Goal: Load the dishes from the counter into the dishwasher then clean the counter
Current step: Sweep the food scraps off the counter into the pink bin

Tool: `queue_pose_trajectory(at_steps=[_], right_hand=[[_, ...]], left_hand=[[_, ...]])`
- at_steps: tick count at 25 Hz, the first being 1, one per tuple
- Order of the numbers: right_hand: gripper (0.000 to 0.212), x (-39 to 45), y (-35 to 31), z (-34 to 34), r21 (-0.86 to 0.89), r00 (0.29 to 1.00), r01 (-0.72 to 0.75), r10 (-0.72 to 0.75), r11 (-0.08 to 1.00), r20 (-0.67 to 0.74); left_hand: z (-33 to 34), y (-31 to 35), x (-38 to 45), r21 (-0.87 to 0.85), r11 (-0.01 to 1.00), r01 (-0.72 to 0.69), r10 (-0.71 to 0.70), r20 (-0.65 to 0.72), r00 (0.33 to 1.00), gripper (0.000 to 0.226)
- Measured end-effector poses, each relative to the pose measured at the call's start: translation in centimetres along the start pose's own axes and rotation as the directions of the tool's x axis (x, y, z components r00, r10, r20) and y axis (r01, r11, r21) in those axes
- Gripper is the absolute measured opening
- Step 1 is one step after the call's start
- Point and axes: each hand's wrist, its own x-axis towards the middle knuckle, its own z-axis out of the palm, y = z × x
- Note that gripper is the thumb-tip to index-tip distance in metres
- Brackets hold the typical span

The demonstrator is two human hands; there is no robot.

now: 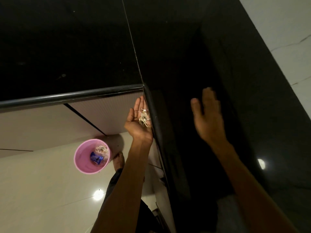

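Note:
The black stone counter (pixel 227 81) fills the top and right of the view and forms an inner corner. My left hand (pixel 137 121) is cupped palm up, just off the counter's rounded edge (pixel 151 111). A small heap of pale food scraps (pixel 143 117) lies in its palm. My right hand (pixel 207 116) is flat, with straight fingers, over the dark counter top to the right of the edge. It is motion-blurred. No dishes or dishwasher are in view.
A pink bin (pixel 92 156) stands on the pale tiled floor below the counter, with a blue wrapper (pixel 96 158) and scraps inside. My foot (pixel 119 161) is beside it. Pale cabinet fronts (pixel 50 123) lie under the counter edge.

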Motion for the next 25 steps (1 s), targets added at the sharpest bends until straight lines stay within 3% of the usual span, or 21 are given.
queue_pose_trajectory(at_steps=[2, 3, 7, 9, 11, 12, 13, 14, 15, 17, 18, 19, 21, 22, 25], right_hand=[[0.094, 2.0, 3.0, -1.3, -0.272, 0.980, -0.136, 0.170, 0.953, 0.104], [0.098, 2.3, 3.4, -0.9, -0.369, 0.976, -0.129, 0.183, 0.920, 0.115], [0.098, 0.3, -0.9, 2.3, -0.402, 0.996, 0.071, -0.045, 0.913, 0.073], [0.094, -1.6, -3.3, 3.8, -0.412, 0.976, 0.215, -0.174, 0.886, 0.135], [0.081, -3.0, -5.8, 5.0, -0.260, 0.913, 0.393, -0.340, 0.882, 0.226], [0.069, -3.3, -6.8, 5.4, -0.082, 0.863, 0.458, -0.420, 0.885, 0.282], [0.056, -3.3, -7.6, 5.6, 0.128, 0.825, 0.452, -0.468, 0.883, 0.316], [0.046, -3.1, -7.8, 5.5, 0.326, 0.831, 0.390, -0.482, 0.861, 0.278], [0.039, -2.8, -7.6, 5.2, 0.477, 0.888, 0.305, -0.428, 0.824, 0.170], [0.018, -2.1, -6.2, 3.7, 0.615, 0.995, 0.089, -0.093, 0.784, -0.025], [0.009, -1.8, -4.8, 2.8, 0.554, 0.993, 0.040, 0.029, 0.832, -0.116], [0.019, -1.5, -3.5, 1.5, 0.407, 0.969, 0.013, 0.088, 0.913, -0.229], [0.022, -0.6, 0.1, -0.7, 0.221, 0.930, -0.024, 0.103, 0.975, -0.354], [0.018, 0.3, 2.2, -1.6, 0.195, 0.932, -0.044, 0.111, 0.980, -0.345], [0.071, 5.7, 7.2, -3.2, -0.089, 0.974, -0.190, 0.176, 0.978, -0.142]], left_hand=[[-0.2, 0.0, -0.4, 0.016, 1.000, -0.008, 0.008, 0.000, 1.000, 0.043], [-0.2, -0.1, -0.6, 0.008, 1.000, -0.007, 0.007, 0.002, 1.000, 0.044], [-0.2, -0.3, -0.5, 0.021, 0.999, -0.025, 0.025, -0.005, 1.000, 0.047], [-0.2, -0.4, -0.4, 0.070, 0.997, -0.040, 0.041, -0.010, 0.999, 0.045], [-0.4, -0.4, -0.5, 0.090, 0.995, -0.037, 0.036, 0.012, 0.999, 0.045], [-0.3, -0.4, -0.6, 0.101, 0.994, -0.036, 0.033, 0.028, 0.999, 0.044], [-0.3, -0.4, -0.7, 0.113, 0.993, -0.044, 0.040, 0.033, 0.999, 0.044], [-0.2, -0.4, -0.7, 0.118, 0.991, -0.054, 0.052, 0.022, 0.998, 0.045], [-0.1, -0.4, -0.6, 0.120, 0.991, -0.059, 0.059, 0.003, 0.998, 0.044], [0.2, -0.4, -0.5, 0.117, 0.992, -0.047, 0.050, -0.025, 0.998, 0.044], [0.3, -0.3, -0.5, 0.106, 0.994, -0.036, 0.040, -0.030, 0.999, 0.045], [0.2, -0.2, -0.7, 0.089, 0.996, -0.027, 0.030, -0.033, 0.999, 0.045], [0.2, -0.1, -0.9, 0.055, 0.998, -0.011, 0.013, -0.032, 0.999, 0.046], [0.3, -0.2, -1.0, 0.046, 0.999, 0.000, 0.002, -0.037, 0.999, 0.046], [0.2, -0.1, -0.8, 0.007, 1.000, 0.027, -0.027, -0.061, 0.998, 0.043]])
